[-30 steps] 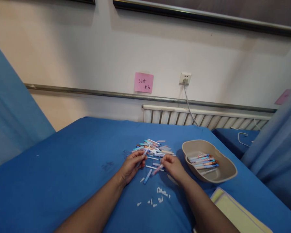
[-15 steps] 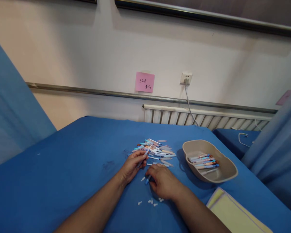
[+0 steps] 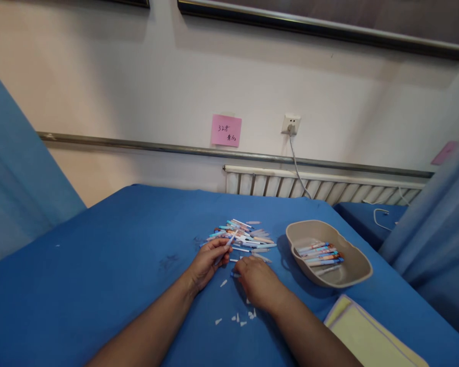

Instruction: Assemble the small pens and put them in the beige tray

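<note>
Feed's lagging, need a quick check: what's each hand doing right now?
Left hand: closed on a thin white pen refill.
Right hand: palm down over a blue pen part; grip cannot be told.

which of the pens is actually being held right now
The thin pen pinched in the left hand; the others lie loose in the pile or in the beige tray.

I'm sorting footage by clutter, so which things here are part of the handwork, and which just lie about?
In use:
left hand holding a pen part
right hand down among the loose pieces
pile of pens
small white caps
beige tray with pens in it

Lying about:
yellow pad
pink note
wall socket
</note>
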A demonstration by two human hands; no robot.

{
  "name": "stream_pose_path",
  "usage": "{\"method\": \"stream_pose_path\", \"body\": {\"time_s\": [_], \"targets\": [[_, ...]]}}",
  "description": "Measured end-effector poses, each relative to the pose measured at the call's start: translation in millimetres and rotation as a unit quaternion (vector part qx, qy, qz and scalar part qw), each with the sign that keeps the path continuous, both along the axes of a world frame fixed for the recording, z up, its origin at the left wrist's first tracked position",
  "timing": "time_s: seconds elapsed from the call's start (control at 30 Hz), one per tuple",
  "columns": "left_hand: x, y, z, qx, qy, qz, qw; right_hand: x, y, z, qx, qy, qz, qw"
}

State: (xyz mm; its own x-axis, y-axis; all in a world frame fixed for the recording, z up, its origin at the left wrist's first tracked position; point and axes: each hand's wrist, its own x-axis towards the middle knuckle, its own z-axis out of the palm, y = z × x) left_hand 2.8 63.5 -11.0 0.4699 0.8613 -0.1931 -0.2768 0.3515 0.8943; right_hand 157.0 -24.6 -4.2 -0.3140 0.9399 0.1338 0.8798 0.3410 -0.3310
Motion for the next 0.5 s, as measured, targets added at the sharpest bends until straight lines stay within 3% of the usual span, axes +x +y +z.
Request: {"method": "stream_pose_path", "body": {"time_s": [0.07,0.13,0.2,0.23,0.33,0.4,0.5], "targets": [[0,0,0.3,0.002,0.004,0.002,1.000,4,6,-8.6,0.010,0.078,-0.041,0.996],[0,0,0.5,0.009,0.005,0.000,1.000,10,16,-17.1,0.038,0.218,-0.118,0.968],[0,-1,0.7,0.025,0.013,-0.013,1.000,19,26,-22.2,0.044,0.393,-0.201,0.896],[0,-2,0.6,0.036,0.023,-0.024,0.999,23,30,-23.0,0.038,0.487,-0.220,0.845],[3,-5,0.2,0.078,0.073,-0.058,0.993,31,36,-20.1,0.014,0.672,-0.221,0.707],[6,-8,-0.1,0.104,0.102,-0.072,0.987,32,36,-16.8,0.007,0.721,-0.210,0.660],[9,-10,-0.3,0.131,0.123,-0.086,0.980,29,33,-14.6,0.000,0.746,-0.200,0.635]]}}
